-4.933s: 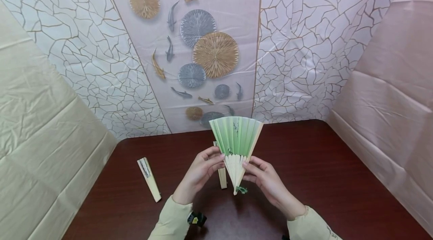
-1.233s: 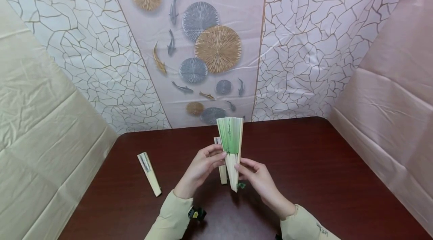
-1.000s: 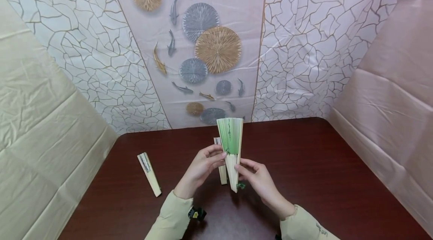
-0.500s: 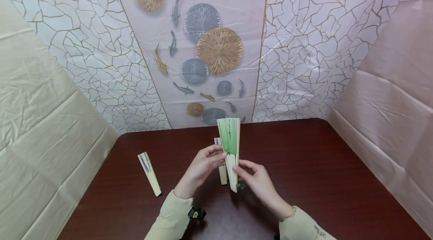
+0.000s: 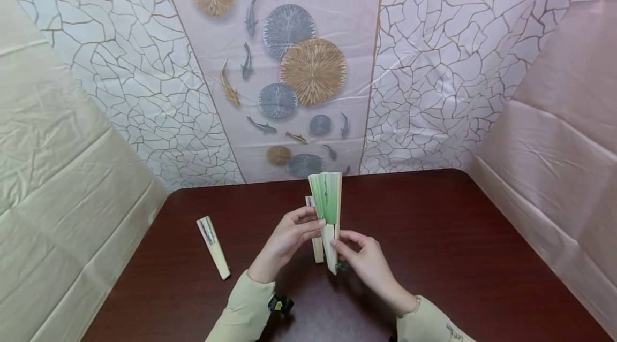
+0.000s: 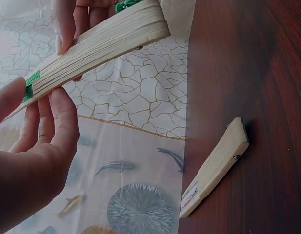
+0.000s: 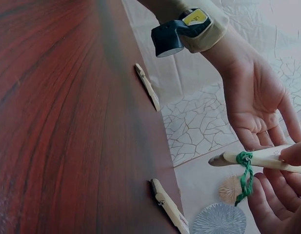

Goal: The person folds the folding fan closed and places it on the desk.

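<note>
A green folding fan [image 5: 330,197] with pale ribs is held up over the table, mostly folded, its leaf at the top. My left hand [image 5: 289,243] pinches its left edge where leaf and ribs meet. Lower on the right side, my right hand [image 5: 368,264] grips the ribs between thumb and fingers. In the left wrist view the ribs [image 6: 101,46] lie stacked close together. A green cord [image 7: 245,180] hangs from the pivot end in the right wrist view. Behind the held fan, a second folded fan [image 5: 317,251] lies on the table, partly hidden by my left hand.
Another folded fan [image 5: 213,248] lies on the dark red-brown table [image 5: 434,235] at the left. A patterned cloth [image 5: 308,133] hangs behind the table's far edge, with plain cloth walls [image 5: 554,133] at both sides. A black wrist camera [image 5: 281,304] sits on the left cuff.
The green fan was spread wide earlier and has narrowed to a nearly folded bundle. My right hand has shifted left with the closing ribs. My left hand has stayed almost in place.
</note>
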The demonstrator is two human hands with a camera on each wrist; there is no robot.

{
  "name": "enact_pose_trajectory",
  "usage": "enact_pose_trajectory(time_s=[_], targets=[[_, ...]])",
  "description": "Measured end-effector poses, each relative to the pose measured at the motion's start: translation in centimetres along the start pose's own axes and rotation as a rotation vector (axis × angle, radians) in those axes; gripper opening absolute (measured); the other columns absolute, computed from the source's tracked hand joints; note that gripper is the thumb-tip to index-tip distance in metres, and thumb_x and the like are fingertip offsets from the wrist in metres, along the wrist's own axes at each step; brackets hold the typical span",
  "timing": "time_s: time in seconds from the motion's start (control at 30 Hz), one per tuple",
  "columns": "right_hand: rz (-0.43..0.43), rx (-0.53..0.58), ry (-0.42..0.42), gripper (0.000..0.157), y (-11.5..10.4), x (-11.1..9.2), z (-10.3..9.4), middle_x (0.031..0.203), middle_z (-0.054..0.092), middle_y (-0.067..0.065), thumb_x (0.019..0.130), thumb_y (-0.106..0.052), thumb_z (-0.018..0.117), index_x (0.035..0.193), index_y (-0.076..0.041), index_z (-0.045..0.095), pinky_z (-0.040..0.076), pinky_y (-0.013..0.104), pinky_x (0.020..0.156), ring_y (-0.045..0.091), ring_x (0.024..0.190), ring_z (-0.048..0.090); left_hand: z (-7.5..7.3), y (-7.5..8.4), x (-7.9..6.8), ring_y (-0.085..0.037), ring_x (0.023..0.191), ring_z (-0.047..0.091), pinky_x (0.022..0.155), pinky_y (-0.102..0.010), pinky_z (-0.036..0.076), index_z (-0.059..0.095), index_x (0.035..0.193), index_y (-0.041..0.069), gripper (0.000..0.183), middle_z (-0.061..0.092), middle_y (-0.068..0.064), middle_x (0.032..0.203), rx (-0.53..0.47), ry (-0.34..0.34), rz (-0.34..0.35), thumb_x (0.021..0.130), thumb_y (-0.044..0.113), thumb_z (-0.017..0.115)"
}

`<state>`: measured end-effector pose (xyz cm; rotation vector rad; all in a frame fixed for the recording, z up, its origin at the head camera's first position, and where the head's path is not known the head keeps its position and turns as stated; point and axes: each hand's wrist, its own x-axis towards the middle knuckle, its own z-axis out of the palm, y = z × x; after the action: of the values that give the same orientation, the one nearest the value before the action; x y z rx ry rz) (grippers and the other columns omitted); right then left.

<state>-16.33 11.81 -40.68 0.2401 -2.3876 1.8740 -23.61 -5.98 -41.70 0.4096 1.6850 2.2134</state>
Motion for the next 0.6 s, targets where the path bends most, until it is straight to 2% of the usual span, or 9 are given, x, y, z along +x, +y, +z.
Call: enact_pose_trajectory(time_s=[0.17,0.37,0.5,0.6], targets=[[-0.033,-0.012,0.003,0.02,0.4,0.1,0.1,0.084,0.067,0.01,0.087,-0.013,0.066,0.104,-0.003,0.068,0.055,0.035,0.06,0.028,0.067,0.064,0.0,0.1,0.0,-0.022,0.09,0.06,0.091,-0.051,0.044,0.057,0.112,-0.002,0.032,0.063,-0.011,0.102,0.024,0.003,0.0,0.086,0.014,0.068],[-0.056,-0.003,0.014,0.024,3.5,1.0,0.3,0.086,0.068,0.001,0.085,-0.029,0.068,0.105,-0.015,0.069,0.055,0.032,0.059,0.019,0.065,0.065,-0.1,0.0,0.0,-0.023,0.09,0.059,0.088,-0.047,0.047,0.056,0.11,0.0,0.028,0.063,-0.009,0.1,0.037,-0.009,0.021,0.088,0.015,0.065],[-0.062,-0.01,0.016,0.025,3.6,1.0,0.4,0.087,0.068,0.0,0.085,-0.03,0.068,0.107,-0.017,0.068,0.055,0.033,0.059,0.018,0.065,0.065,-0.2,-0.2,0.1,-0.022,0.089,0.06,0.087,-0.046,0.048,0.056,0.111,-0.001,0.027,0.063,-0.009,0.1,0.045,-0.025,0.041,0.089,0.013,0.063],[-0.066,-0.009,0.017,0.026,3.7,1.0,0.4,0.087,0.068,0.0,0.085,-0.03,0.068,0.108,-0.017,0.067,0.055,0.033,0.058,0.017,0.065,0.065,-0.3,-0.2,0.1,-0.021,0.088,0.06,0.09,-0.052,0.044,0.055,0.111,-0.002,0.026,0.063,-0.009,0.1,0.039,-0.03,0.043,0.09,0.012,0.062]])
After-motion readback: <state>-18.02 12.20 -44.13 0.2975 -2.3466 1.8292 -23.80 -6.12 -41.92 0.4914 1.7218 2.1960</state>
